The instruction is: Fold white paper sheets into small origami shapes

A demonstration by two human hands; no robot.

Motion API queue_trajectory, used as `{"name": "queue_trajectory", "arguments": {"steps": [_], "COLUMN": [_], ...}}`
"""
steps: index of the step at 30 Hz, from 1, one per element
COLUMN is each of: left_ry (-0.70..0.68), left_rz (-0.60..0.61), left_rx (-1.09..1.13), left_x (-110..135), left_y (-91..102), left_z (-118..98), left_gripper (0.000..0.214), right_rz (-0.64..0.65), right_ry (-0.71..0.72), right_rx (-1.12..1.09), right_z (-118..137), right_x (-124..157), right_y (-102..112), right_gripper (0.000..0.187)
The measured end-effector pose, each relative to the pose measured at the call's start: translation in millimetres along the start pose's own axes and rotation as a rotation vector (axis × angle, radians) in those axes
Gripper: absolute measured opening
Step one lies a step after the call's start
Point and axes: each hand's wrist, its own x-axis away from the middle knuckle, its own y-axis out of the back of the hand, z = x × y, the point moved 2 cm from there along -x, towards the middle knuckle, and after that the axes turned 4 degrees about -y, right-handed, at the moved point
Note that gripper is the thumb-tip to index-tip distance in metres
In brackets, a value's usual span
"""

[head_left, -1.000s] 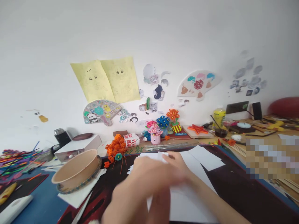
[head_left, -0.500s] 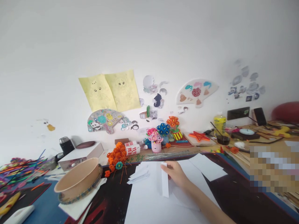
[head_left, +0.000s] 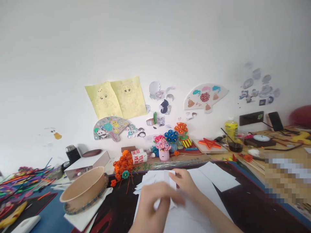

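R hand [head_left: 185,183]: thumb + fingers pinching a white paper strip [head_left: 173,183], top end
L hand [head_left: 148,197]: in front of strip, thumb + forefinger curved round a gap; fingertips blurred nr strip's lower part, can't tell if they pinch or touch it
Strip: upright-ish, over white sheets [head_left: 202,178], mid table [head_left: 289,151]; lower end hidden behind L hand
Sheets: on dark mat [head_left: 243,204], partly under both hands
Cut slips [head_left: 144,182]: loose pile, left edge of sheets
Bowl [head_left: 84,183]: tan, oval, braided trim at base, on white paper, table's L side
Pipe cleaners [head_left: 23,186]: multicol. heap twd table's far L corner
White box [head_left: 88,163]: nr far edge, dk flask [head_left: 72,155] just beside
Orange flowers [head_left: 124,161]: bunch beyond mat, next to bottles w/ red lettering [head_left: 139,158]
Far edge, centre: pink pot [head_left: 164,156], striped pot [head_left: 186,142] w/ orange blooms
Far edge, R of centre: red star [head_left: 209,144] on board, yellow bottle [head_left: 231,130], cup w/ dk liquid [head_left: 235,147]
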Motion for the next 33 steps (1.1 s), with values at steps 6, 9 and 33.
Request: {"name": "queue_trajectory", "arguments": {"steps": [6, 9, 33], "left_ry": [0.080, 0.137, -0.320], "left_rz": [0.037, 0.020, -0.182], "left_rx": [-0.072, -0.047, 0.194], "left_x": [-62.2, -54.5, -40.0], "left_y": [-42.7, -50.4, -12.3], "left_z": [15.9, 32.0, -5.5], "left_gripper": [0.021, 0.026, 0.018], "right_rz": [-0.025, -0.041, -0.028], "right_ry": [-0.008, -0.023, -0.027], "right_rx": [0.054, 0.079, 0.086], "right_z": [-2.8, -7.2, 3.5], "right_x": [-1.8, -1.6, 3.4], "right_y": [4.0, 2.8, 3.7], "right_gripper": [0.038, 0.040, 0.037]}}
